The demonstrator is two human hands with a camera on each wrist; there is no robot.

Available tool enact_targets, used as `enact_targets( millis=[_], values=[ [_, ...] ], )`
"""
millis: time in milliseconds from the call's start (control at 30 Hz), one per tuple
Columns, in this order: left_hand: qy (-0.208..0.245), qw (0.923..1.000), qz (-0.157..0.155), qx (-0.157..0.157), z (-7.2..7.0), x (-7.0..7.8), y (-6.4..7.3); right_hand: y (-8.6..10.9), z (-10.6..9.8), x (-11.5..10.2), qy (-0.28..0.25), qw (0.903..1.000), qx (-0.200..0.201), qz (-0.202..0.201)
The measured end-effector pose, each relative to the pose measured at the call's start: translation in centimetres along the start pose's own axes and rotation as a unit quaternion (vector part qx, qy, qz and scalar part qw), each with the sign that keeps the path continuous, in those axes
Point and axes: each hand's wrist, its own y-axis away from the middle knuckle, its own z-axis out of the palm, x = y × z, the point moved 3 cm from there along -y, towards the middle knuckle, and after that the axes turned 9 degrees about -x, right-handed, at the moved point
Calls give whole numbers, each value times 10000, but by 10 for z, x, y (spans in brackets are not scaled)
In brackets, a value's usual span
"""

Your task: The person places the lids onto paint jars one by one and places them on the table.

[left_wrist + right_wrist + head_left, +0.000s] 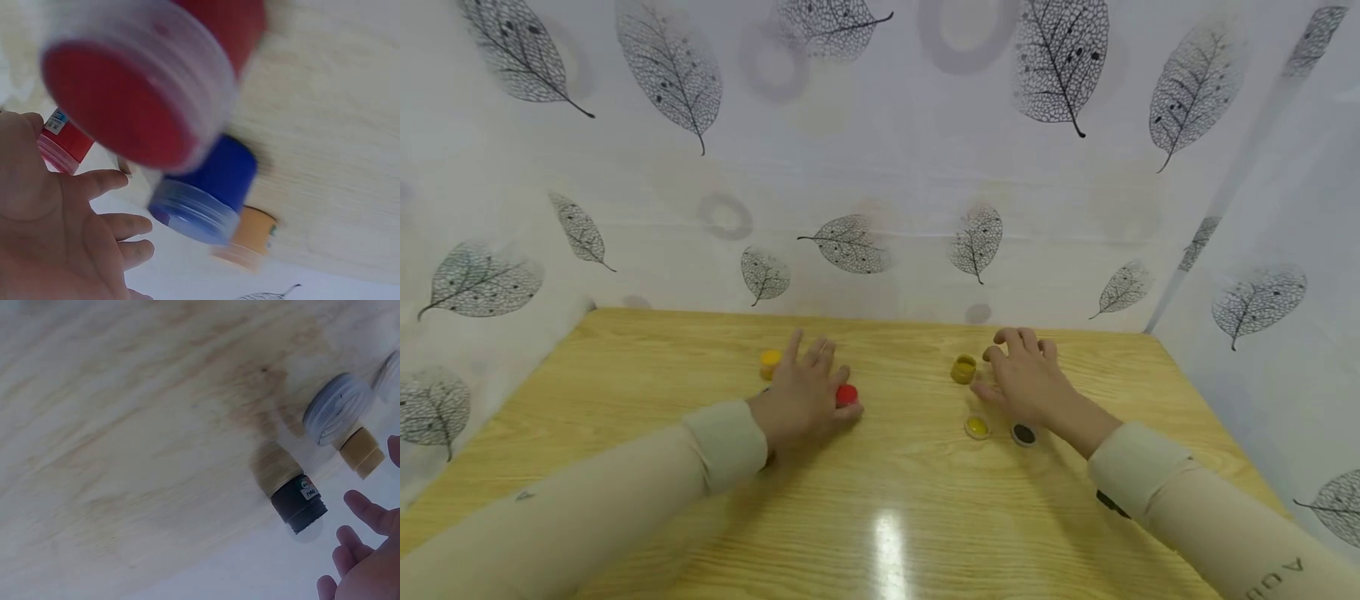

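Six small jars are spread around the fingers: one red jar (847, 395), a second red jar (119, 106), one blue jar (209, 187), one orange jar (252, 231), one yellow-brown jar (964, 369) and one black jar (299, 503). Two loose lids lie near the right thumb: a yellow-stained lid (977, 427) on its near side and a dark-stained lid (1024, 434) closer under the wrist.

All six are short plastic cylinders. The left four wear translucent ribbed caps; the right two are uncapped, their threaded necks showing. Both lids are round, with pale rims. The table (887, 492) has streaky wood grain, and the cloth (910, 167) behind it bears veined leaf prints.

The left hand (805, 387) has its fingers spread. One red jar sits between thumb and index finger, its label partly visible; whether they touch it I cannot tell. The orange jar is just beyond the little finger, the blue one near the fingertips, and the second red one, blurred, looms close to the wrist camera.

The right hand (1030, 379) holds nothing, its fingers apart and gently bent. The yellow-brown jar, its hollow mouth visible, stands just beside the thumb; the black one is near the other fingertips.
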Motion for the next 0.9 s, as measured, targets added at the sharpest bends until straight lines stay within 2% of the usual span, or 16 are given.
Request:
enact_targets(
  millis=[133, 267, 500, 700, 900],
  values=[
    [167, 9996, -134, -188, -1, -9, -3, -11, 2, 2, -65, 9995, -278, 158],
    [275, 9991, -221, -231, -1, -16, -7, -20, 6, 3, 74, 9978, -580, 307],
    [24, 9986, -414, -335, -2, -25, -14, -25, 8, 7, 236, 9935, -1013, 456],
    [-37, 9980, -550, -313, -2, -35, -19, -26, 7, 6, 367, 9912, -1223, 348],
    [-19, 9972, -694, -276, 0, -42, -23, -28, 11, 3, 550, 9904, -1237, 275]
  ],
)
